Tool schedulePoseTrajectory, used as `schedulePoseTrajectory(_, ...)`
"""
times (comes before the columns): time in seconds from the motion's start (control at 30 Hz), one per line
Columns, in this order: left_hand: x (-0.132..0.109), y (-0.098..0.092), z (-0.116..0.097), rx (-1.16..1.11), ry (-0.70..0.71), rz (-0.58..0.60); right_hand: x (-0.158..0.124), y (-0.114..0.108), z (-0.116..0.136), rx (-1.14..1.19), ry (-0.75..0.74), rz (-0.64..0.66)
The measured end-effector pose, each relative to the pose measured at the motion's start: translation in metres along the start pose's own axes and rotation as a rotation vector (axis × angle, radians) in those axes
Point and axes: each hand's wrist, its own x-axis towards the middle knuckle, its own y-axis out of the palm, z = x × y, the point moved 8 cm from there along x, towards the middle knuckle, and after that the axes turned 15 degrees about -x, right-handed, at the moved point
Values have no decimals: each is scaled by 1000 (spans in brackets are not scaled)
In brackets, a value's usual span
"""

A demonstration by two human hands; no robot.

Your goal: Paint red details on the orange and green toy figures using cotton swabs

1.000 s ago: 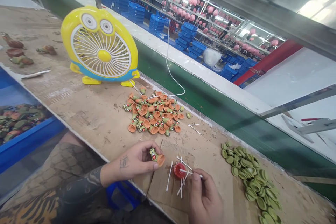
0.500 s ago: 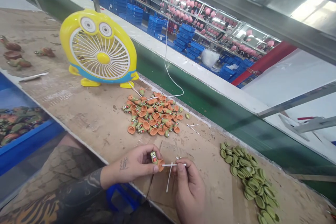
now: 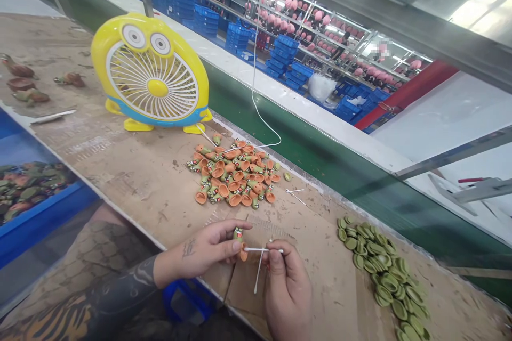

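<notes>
Between the thumb and fingers of my left hand (image 3: 212,248) is a small green and orange figurine (image 3: 239,234), its orange hollow part facing down and right. My right hand (image 3: 288,282) pinches a white cotton swab (image 3: 256,249), whose left tip meets the figurine's orange part. A second swab (image 3: 257,275) hangs slanting down beside my right fingers; how it is held is hidden. Beyond my hands lies a pile of orange and green figurines (image 3: 236,176). To the right is a heap of green oval pieces (image 3: 384,266).
A yellow fan (image 3: 158,88) stands on the cardboard-covered table (image 3: 132,170), its white cord trailing behind the pile. Loose swabs (image 3: 296,197) lie right of the pile. At the left are a few brown figures (image 3: 30,97) and a blue bin (image 3: 44,213). A green belt (image 3: 320,165) runs behind.
The figurine has turned in my left hand, its orange part now pointing lower. My left index finger has straightened away from it. The swab in my right hand has shifted slightly left.
</notes>
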Motion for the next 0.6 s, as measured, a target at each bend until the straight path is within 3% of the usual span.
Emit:
schedulePoseTrajectory(0.13,-1,-4,0,19,11,-27,-4,-21,-5,132,19,-119)
schedulePoseTrajectory(0.27,-1,-9,-2,45,34,-53,-6,-52,-9,-85,2,-270)
schedulePoseTrajectory(0.4,-1,-9,-4,86,59,-63,-6,-45,-12,-271,-103,-80)
schedulePoseTrajectory(0.47,-2,-10,-6,117,73,-99,-4,-50,-23,-316,-102,-52)
schedulePoseTrajectory(0.6,-5,-12,-10,179,72,-170,4,-118,-73,-759,221,-287)
